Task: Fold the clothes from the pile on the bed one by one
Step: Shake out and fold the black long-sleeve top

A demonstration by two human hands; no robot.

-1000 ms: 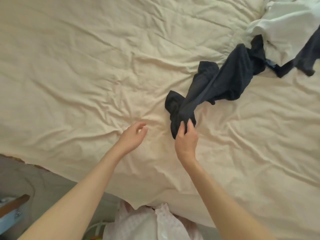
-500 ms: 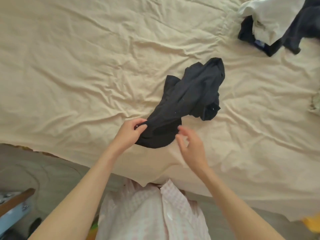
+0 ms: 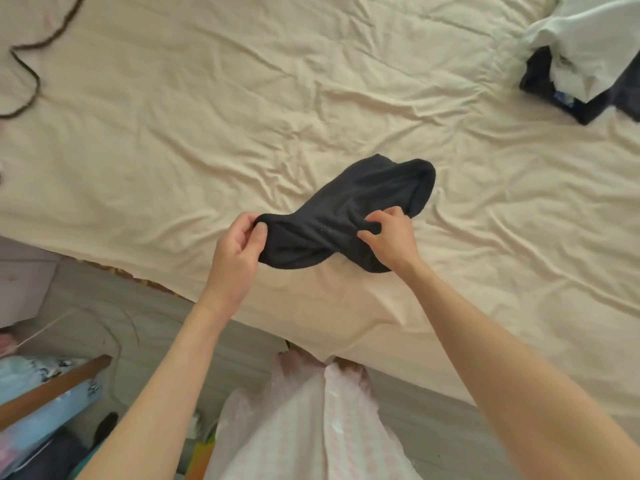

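Both hands have closed on the dark garment [image 3: 349, 216] since a moment ago, when the right one was only reaching toward it, and the cloth has been drawn nearer to the bed's near edge. At the far left a dark cord [image 3: 26, 64] loops across the cream sheet [image 3: 173, 133]. Moving right, the left hand [image 3: 239, 252] pinches the garment's left end between thumb and curled fingers, lifting that edge off the sheet. The garment itself stretches bunched between the hands, its far end rounded and resting on the bed near the middle. The right hand [image 3: 388, 237] grips the fabric's right side, fingers curled into a fold. Well apart, at the far right corner, the pile [image 3: 585, 60] of white and dark clothes sits on the sheet.
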